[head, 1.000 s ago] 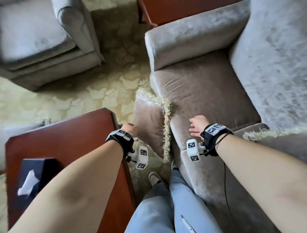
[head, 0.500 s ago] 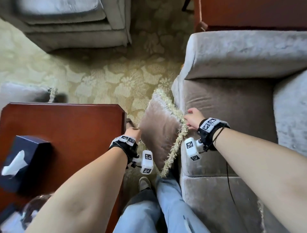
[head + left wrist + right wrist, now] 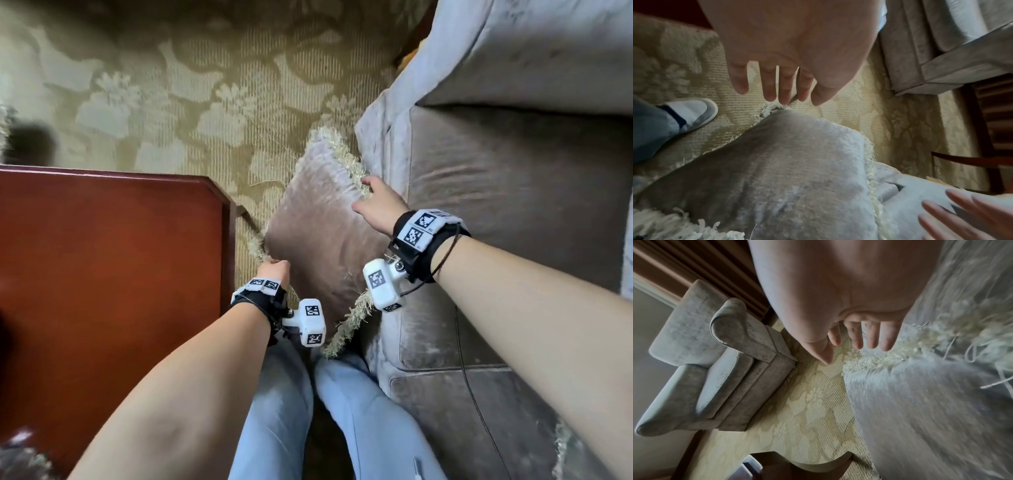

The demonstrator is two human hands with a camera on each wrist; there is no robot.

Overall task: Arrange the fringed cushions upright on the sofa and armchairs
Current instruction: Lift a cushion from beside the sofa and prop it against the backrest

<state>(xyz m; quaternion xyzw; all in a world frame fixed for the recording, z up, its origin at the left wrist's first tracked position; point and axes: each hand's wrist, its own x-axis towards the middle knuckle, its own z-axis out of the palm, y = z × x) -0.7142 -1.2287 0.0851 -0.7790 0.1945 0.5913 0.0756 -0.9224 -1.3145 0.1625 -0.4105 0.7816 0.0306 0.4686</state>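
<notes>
Patterned carpet (image 3: 191,102) fills the floor between the wooden table (image 3: 109,260) at nine o'clock and the grey sofa (image 3: 513,212) at three o'clock. Right in the gap, the fringed cushion (image 3: 325,236) is seen tilted against the sofa's front edge, not yet on the seat. At its seven o'clock corner the left hand (image 3: 274,270) is placed at the fringe; in the left-wrist view the fingers (image 3: 785,87) are straight and spread wide, closed round nothing. At two o'clock on the cushion the right hand (image 3: 376,205) is laid against the fringed edge, its fingers (image 3: 871,335) likewise extended, touching rather than clamping. So the cushion is merely framed between two flat hands, not gripped.

Risk from here, as judged: if a lift is attempted with such loose contact, the soft cushion could be squeezed out and dropped back onto the carpet, or only the fringe could be caught and tugged. Once placed on the seat, it could flop flat unless it is leaned against the backrest.

No containers or contents can be made out. An armchair (image 3: 715,369) is visible beyond, at ten o'clock in the right-wrist view.
</notes>
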